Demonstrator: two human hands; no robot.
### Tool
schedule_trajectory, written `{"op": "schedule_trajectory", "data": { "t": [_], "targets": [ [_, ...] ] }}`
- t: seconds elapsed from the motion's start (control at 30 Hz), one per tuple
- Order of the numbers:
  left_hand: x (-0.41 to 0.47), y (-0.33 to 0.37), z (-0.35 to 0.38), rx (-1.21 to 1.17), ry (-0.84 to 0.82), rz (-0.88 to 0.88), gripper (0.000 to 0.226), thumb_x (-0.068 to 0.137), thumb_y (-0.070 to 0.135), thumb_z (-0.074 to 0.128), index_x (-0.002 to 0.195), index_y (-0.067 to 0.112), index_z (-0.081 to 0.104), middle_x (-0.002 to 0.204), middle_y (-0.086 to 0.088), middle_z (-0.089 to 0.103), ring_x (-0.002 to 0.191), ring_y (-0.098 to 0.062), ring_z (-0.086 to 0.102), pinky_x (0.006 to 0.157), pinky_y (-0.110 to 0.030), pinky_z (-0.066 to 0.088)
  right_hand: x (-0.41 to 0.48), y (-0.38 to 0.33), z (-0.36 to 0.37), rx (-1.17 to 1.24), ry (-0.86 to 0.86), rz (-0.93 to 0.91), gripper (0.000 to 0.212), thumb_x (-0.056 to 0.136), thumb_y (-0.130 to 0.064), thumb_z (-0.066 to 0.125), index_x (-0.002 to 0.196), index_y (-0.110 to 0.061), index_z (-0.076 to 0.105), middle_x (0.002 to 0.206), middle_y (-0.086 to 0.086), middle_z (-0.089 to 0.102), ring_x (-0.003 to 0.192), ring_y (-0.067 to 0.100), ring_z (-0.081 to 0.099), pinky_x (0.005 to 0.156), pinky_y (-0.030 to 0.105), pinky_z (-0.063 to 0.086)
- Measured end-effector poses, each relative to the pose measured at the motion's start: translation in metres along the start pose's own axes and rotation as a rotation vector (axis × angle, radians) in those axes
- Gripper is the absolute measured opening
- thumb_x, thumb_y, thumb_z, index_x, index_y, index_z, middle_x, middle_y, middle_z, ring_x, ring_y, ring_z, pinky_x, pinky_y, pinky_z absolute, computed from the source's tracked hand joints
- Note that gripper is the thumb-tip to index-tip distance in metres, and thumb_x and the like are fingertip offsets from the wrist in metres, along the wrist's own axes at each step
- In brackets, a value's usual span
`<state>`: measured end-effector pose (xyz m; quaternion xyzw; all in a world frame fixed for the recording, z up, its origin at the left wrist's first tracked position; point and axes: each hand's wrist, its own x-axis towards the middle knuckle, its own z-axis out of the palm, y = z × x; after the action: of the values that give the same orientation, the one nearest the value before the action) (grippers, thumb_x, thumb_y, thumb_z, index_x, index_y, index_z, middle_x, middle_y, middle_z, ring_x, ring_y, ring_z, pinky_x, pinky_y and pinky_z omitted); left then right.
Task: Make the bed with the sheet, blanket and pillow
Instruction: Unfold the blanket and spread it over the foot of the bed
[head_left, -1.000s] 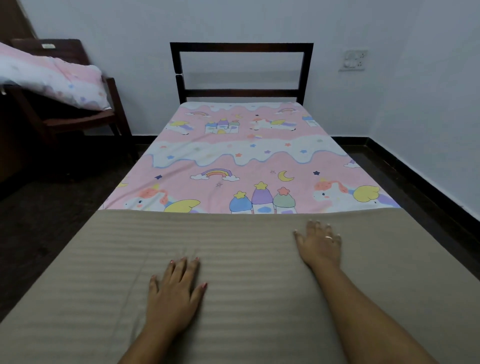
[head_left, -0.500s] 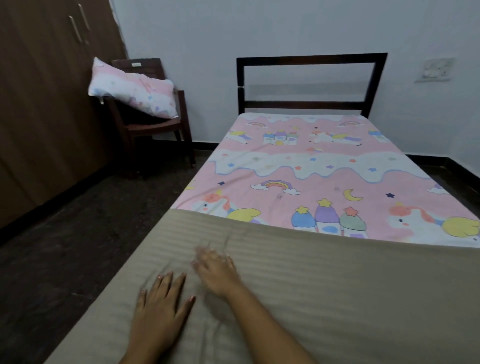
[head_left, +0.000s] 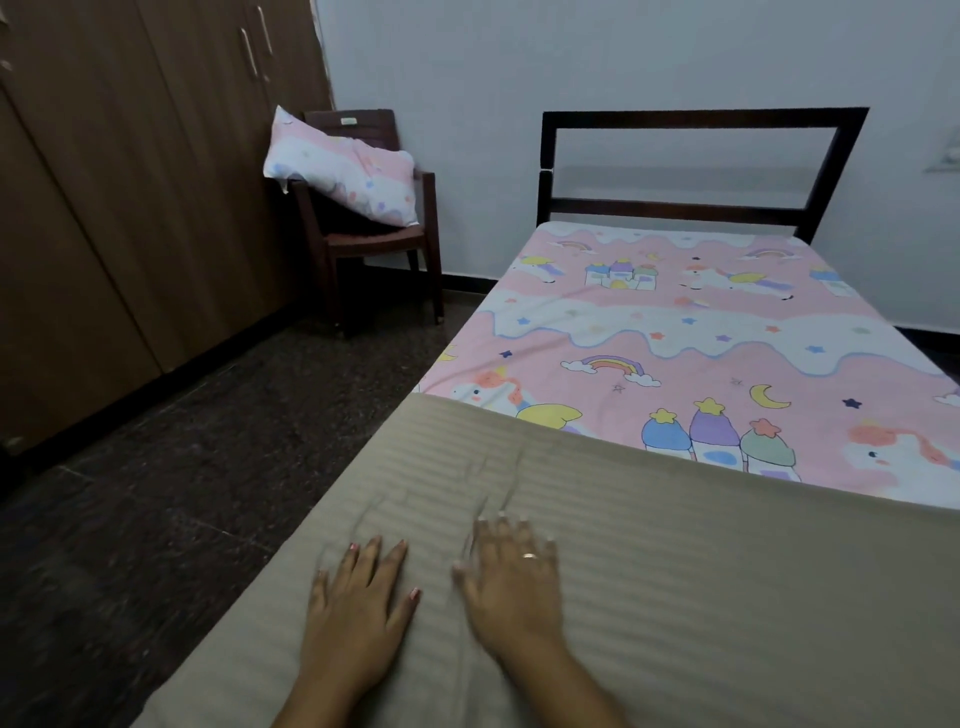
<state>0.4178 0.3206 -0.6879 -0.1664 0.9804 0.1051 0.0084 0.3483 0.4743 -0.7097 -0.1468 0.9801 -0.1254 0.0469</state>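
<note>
Pillow (head_left: 345, 174) sits off the bed, on the chair (head_left: 384, 244), well ahead and left of both hands.
Left hand (head_left: 358, 608) and right hand (head_left: 511, 587) lie flat on the blanket (head_left: 675, 597), fingers spread, grasping nothing. The pillow's long axis slants down-right across the chair arms, and the left hand is nearer (target probably the headboard (head_left: 696, 117) end of the sheet (head_left: 675, 332)).

Right hand (head_left: 511, 587) swept leftward across the blanket (head_left: 727, 597), now flat just beside left hand (head_left: 358, 608)
</note>
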Motion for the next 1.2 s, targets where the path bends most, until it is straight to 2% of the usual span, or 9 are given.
{"op": "schedule_trajectory", "data": {
  "t": [0.1, 0.2, 0.37, 0.43, 0.6, 0.8, 0.93, 1.07, 1.2],
  "targets": [
    [-0.016, -0.011, -0.004, 0.025, -0.012, -0.013, 0.096, 0.056, 0.067, -0.015, 0.147, 0.047, 0.009, 0.158, 0.013, 0.005, 0.146, -0.009, 0.001, 0.117, -0.039, 0.004, -0.007, -0.043, -0.006, 0.084, -0.089, -0.248, 0.058, 0.093, -0.054, 0.031, 0.144, -0.027, 0.040, 0.152, -0.002, 0.035, 0.142, 0.024, 0.029, 0.114, 0.053, 0.014],
    [-0.034, -0.036, -0.009, 0.062, -0.013, -0.054, 0.095, 0.055, 0.069, -0.014, 0.146, 0.049, 0.005, 0.158, 0.016, 0.003, 0.146, -0.006, 0.000, 0.116, -0.039, 0.006, -0.003, -0.046, -0.015, 0.350, -0.225, -0.333, 0.067, 0.094, -0.062, 0.020, 0.151, -0.028, 0.018, 0.160, -0.005, 0.013, 0.147, 0.013, 0.005, 0.117, 0.032, -0.004],
    [-0.065, -0.080, -0.018, 0.063, 0.027, -0.173, 0.088, 0.063, 0.074, -0.008, 0.146, 0.049, 0.005, 0.158, 0.014, 0.009, 0.146, -0.009, 0.007, 0.116, -0.041, 0.012, -0.026, 0.019, -0.012, 0.119, 0.064, -0.012, 0.075, 0.089, -0.065, 0.005, 0.150, -0.026, 0.023, 0.159, -0.003, 0.017, 0.147, 0.017, 0.011, 0.118, 0.037, 0.006],
    [-0.074, -0.088, -0.019, 0.068, 0.057, -0.184, 0.088, 0.065, 0.073, -0.007, 0.147, 0.046, 0.009, 0.157, 0.011, 0.015, 0.145, -0.010, 0.011, 0.116, -0.042, 0.014, -0.047, 0.030, -0.005, -0.027, 0.152, 0.043, 0.073, 0.089, -0.058, 0.012, 0.142, -0.019, 0.045, 0.150, 0.007, 0.038, 0.139, 0.025, 0.035, 0.114, 0.043, 0.017],
    [-0.087, -0.092, -0.021, 0.075, 0.061, -0.220, 0.092, 0.065, 0.071, -0.009, 0.148, 0.042, 0.013, 0.157, 0.008, 0.019, 0.146, -0.014, 0.013, 0.116, -0.041, 0.013, -0.078, -0.042, 0.018, 0.032, -0.010, -0.125, 0.065, 0.081, -0.058, 0.035, 0.117, -0.015, 0.069, 0.123, 0.010, 0.065, 0.113, 0.029, 0.062, 0.101, 0.048, 0.041],
    [-0.105, -0.116, -0.031, -0.027, 0.038, -0.400, 0.061, 0.090, 0.066, 0.024, 0.146, 0.043, 0.018, 0.155, 0.009, 0.024, 0.139, -0.020, 0.029, 0.110, -0.044, 0.026, -0.085, -0.095, -0.004, 0.280, -0.280, -0.504, 0.076, 0.089, -0.071, 0.016, 0.151, -0.028, 0.018, 0.159, -0.004, 0.015, 0.147, 0.015, 0.008, 0.118, 0.037, -0.002],
    [-0.125, -0.148, -0.039, -0.195, -0.006, -0.589, 0.062, 0.089, 0.067, 0.024, 0.131, 0.029, 0.048, 0.131, -0.008, 0.056, 0.116, -0.031, 0.053, 0.095, -0.041, 0.041, -0.101, -0.050, -0.014, 0.281, -0.061, -0.354, 0.111, 0.066, -0.085, -0.017, 0.150, -0.025, 0.025, 0.157, -0.003, 0.024, 0.146, 0.014, 0.016, 0.118, 0.031, 0.009],
    [-0.144, -0.167, -0.039, -0.344, 0.004, -0.747, 0.069, 0.086, 0.071, 0.028, 0.115, 0.019, 0.062, 0.120, -0.017, 0.061, 0.108, -0.037, 0.055, 0.089, -0.041, 0.041, -0.138, -0.018, 0.007, -0.008, 0.032, -0.122, 0.082, 0.090, -0.065, 0.008, 0.130, -0.015, 0.059, 0.134, 0.012, 0.057, 0.125, 0.031, 0.053, 0.105, 0.046, 0.027],
    [-0.154, -0.161, -0.040, -0.374, 0.115, -0.829, 0.068, 0.084, 0.070, 0.038, 0.109, 0.009, 0.055, 0.112, -0.024, 0.061, 0.104, -0.040, 0.056, 0.085, -0.043, 0.042, -0.155, -0.082, 0.022, -0.017, -0.109, -0.307, 0.066, 0.087, -0.064, 0.030, 0.122, -0.022, 0.065, 0.126, 0.011, 0.062, 0.116, 0.031, 0.060, 0.099, 0.048, 0.023]
  ]
}}
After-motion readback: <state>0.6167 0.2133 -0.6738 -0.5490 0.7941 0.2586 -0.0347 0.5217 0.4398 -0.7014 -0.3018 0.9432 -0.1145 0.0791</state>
